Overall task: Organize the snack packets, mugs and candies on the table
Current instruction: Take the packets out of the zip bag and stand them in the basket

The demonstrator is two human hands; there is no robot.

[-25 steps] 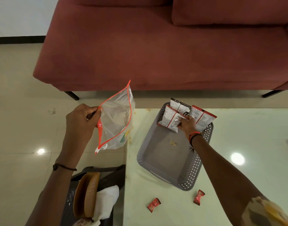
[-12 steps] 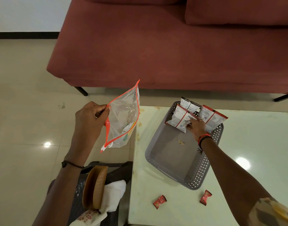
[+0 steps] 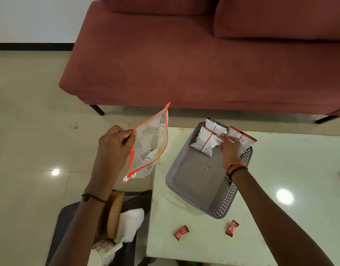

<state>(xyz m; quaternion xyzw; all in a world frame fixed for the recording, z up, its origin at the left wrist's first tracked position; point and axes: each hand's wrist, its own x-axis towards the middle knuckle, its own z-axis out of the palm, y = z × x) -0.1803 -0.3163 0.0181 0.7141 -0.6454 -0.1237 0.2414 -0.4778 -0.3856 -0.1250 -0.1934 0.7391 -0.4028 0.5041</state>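
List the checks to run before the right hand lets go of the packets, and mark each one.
1. Left hand grips the clear zip bag with the orange edge, mouth open: ok.
2. Bag emptied: not ok, a printed item shows inside.
3. White-and-red snack packets lean at the far end of the grey perforated plastic basket, held by the right hand: ok.
4. They will stay leaning once released: cannot tell.
5. Basket sits fully on the pale green table: ok.
6. Two red wrapped candies sorted: not ok, they lie loose on the table outside the basket.
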